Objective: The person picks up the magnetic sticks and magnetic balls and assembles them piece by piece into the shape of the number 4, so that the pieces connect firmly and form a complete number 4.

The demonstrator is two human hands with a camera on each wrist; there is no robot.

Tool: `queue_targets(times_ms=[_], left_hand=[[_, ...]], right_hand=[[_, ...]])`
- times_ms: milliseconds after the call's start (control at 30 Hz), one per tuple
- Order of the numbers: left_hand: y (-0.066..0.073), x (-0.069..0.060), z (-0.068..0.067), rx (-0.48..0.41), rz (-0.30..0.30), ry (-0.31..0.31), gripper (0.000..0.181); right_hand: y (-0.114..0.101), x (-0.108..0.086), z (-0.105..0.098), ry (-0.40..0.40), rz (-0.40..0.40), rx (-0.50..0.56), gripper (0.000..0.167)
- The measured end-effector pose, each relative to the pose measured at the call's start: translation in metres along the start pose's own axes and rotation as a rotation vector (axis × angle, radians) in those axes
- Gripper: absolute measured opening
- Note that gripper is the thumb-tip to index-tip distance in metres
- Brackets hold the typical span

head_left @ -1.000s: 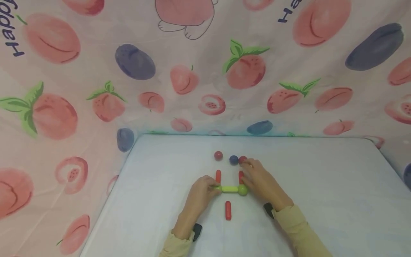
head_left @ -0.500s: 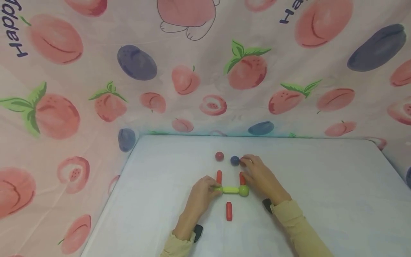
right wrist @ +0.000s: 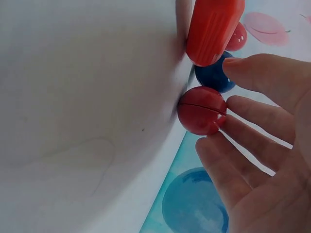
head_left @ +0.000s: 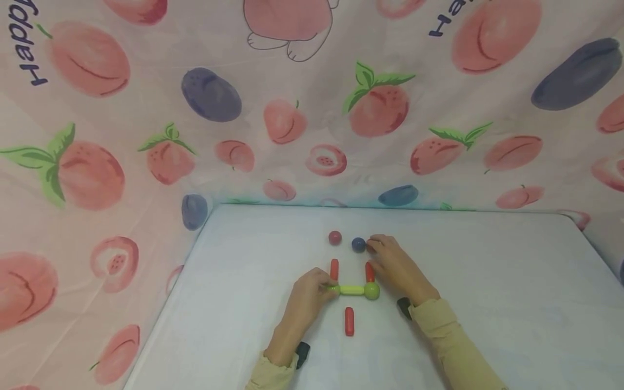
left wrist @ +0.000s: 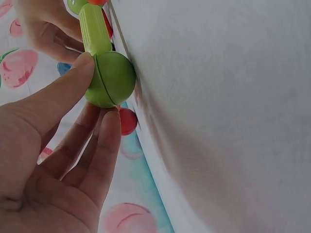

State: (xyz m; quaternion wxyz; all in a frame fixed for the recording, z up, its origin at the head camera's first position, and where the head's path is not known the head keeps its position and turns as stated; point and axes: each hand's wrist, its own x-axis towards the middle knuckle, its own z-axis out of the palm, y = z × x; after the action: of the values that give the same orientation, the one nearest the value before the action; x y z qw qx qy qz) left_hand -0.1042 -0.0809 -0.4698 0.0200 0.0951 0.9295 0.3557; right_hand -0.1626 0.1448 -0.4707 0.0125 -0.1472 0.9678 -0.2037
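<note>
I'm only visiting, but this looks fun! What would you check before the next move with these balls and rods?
1. Left hand steadying its green ball: ok, pinched.
2. Light green bar reaching the other green ball: ok.
3. Right hand gripping the nearby red ball with its thumb: not ok, thumb off it.
4. Red ball on the right-hand red rod: not ok, apart.
5. Nearest red rod attached: not ok, lying separate.
6. Joints tight: cannot tell.

The red balls point(right wrist: 200, 112) look glossy plastic, the yellow-green rod point(left wrist: 95, 29) ribbed, the tabletop point(head_left: 487, 271) matt.

Cut-off lettering "Happ" point(head_left: 28, 58), "Ha" point(head_left: 441, 24) on fruit-print cloth point(head_left: 312, 81).
</note>
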Motion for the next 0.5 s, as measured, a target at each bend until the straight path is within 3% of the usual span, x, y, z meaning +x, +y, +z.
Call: queue_targets(times_ms=[500], left_hand=[[-0.0016, -0.0001, 0.0018, -0.001, 0.014, 0.006, 0.02]], right_hand=[[0.0088, 0.004, 0.004, 0.046, -0.017, 0.05, 0.036]])
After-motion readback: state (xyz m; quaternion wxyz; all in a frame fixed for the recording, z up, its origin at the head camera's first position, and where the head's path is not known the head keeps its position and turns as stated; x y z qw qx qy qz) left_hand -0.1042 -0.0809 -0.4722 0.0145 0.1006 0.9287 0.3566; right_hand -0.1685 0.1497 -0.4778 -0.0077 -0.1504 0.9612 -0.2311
